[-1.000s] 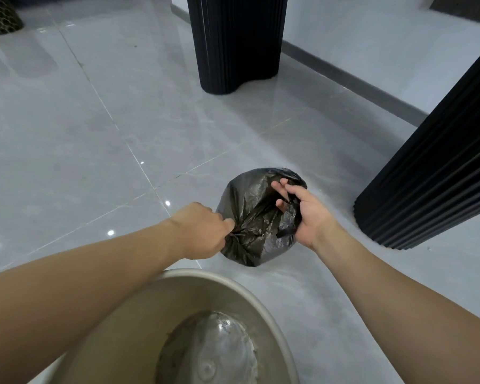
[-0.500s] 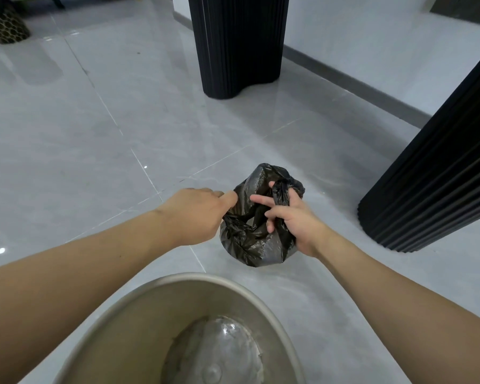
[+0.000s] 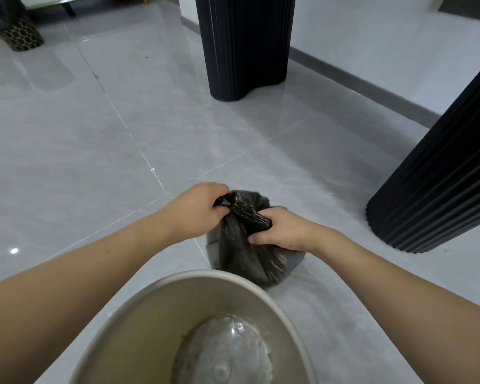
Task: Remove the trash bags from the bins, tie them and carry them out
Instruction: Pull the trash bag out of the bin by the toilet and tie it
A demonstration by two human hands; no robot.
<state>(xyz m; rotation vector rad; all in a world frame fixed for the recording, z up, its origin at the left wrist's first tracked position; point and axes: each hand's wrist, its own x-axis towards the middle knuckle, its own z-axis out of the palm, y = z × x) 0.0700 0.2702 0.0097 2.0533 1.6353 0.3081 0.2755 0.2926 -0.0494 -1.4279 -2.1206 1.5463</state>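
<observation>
Trash bag: a black trash bag point(image 3: 244, 253) is seen on the grey tiled floor point(image 3: 94, 151), just beyond the rim of the bin. Its top is gathered and twisted into a neck, and the body is crumpled and full.
Left hand: the left hand point(image 3: 198, 207) is placed at the upper left of the neck of the bag. The fingers are curled together and an end of the black plastic is gripped in them. The forearm is stretched forward from the lower left, almost straight.
Right hand: the right hand point(image 3: 281, 230) is placed at the right of the neck, a little lower than the left one. The fingers are curled and clamped on a bunch of the plastic, with the back of the hand turned up. The forearm is reached in from the lower right.
Bin: a round beige bin point(image 3: 139, 322) is seen directly below the camera, between the two arms, with no bag in it.
Surroundings: two black ribbed columns point(image 3: 244, 42) are standing on the floor, one ahead and one at the right.
</observation>
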